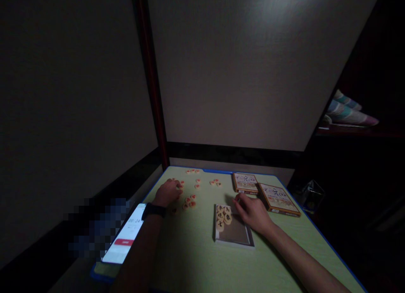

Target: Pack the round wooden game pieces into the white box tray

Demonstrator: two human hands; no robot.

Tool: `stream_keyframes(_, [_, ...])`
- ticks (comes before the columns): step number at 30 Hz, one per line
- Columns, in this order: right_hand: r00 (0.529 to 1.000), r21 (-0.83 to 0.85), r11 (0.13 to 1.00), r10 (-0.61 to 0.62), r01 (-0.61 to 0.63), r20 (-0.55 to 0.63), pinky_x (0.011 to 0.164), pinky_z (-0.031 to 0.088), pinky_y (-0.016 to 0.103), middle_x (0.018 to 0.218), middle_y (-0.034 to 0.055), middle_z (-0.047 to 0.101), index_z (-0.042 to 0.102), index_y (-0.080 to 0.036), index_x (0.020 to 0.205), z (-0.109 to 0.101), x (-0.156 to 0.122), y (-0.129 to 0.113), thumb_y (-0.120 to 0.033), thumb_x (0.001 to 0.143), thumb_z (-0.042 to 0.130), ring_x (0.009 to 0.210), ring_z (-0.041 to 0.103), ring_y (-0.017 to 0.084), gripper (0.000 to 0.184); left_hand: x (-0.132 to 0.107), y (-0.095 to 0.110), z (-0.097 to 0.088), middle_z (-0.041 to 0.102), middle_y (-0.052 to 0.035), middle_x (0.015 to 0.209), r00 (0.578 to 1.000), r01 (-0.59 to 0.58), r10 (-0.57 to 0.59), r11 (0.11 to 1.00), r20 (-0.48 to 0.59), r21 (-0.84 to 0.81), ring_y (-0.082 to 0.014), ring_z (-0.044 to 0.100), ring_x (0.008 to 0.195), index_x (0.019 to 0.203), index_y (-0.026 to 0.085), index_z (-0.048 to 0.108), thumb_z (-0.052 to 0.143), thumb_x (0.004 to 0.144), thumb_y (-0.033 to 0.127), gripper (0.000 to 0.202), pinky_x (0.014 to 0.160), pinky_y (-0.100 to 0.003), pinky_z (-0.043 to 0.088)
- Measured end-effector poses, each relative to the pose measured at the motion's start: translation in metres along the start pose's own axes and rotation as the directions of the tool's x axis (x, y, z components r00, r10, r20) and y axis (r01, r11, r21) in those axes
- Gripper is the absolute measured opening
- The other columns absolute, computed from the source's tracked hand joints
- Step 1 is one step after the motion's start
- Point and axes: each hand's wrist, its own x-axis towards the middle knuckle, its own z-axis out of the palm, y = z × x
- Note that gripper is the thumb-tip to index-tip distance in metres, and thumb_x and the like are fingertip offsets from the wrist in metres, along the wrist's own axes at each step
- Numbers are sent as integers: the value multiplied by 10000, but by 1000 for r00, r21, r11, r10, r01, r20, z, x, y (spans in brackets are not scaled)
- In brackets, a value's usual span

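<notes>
Scattered mid-table on green table [196, 255]: round wooden pieces [190, 201]. More pieces in shallow tray [236, 236]. Left hand [167, 192] curled over loose ones, grip not discernible. Right hand [252, 213] at tray's far corner, fingers bent, hold unclear. Beyond: two boxes [278, 199]. Left edge: phone [126, 238].

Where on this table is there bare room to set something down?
The near stretch of the green table, between the forearms and this side of the tray, is bare. So is the right edge below the boxes. It is crowded around the left hand, among the loose pieces, and by the right hand. The phone fills the near-left corner.
</notes>
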Motion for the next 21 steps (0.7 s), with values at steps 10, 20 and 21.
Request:
stream_keyframes(10, [1000, -21, 1000, -18, 18, 16, 584, 407, 270, 684, 50, 715, 610, -208, 891, 0, 0, 0, -387, 965, 372, 616, 689, 216, 306, 6, -11, 4, 726, -67, 1124, 999, -41, 40, 997, -26, -68, -193, 633, 1105, 993, 197, 726, 543, 806, 55, 298, 987, -274, 453])
stream_keyframes(20, [999, -23, 1000, -16, 17, 34, 585, 406, 275, 689, 53, 717, 610, -207, 876, -1, 1, -1, -379, 957, 374, 618, 686, 220, 303, 7, -14, 8, 713, -94, 1124, 997, -77, 77, 997, 18, -6, -207, 632, 1091, 1021, 166, 702, 572, 777, 50, 300, 969, -278, 459])
stream_keyframes(21, [999, -24, 1000, -19, 20, 33, 586, 407, 276, 688, 54, 716, 611, -206, 880, 0, 1, -1, -377, 958, 371, 619, 687, 222, 305, 6, -13, 8, 715, -98, 1112, 997, -82, 82, 997, 12, -1, -210, 634, 1087, 1014, 164, 700, 557, 795, 58, 282, 966, -286, 461])
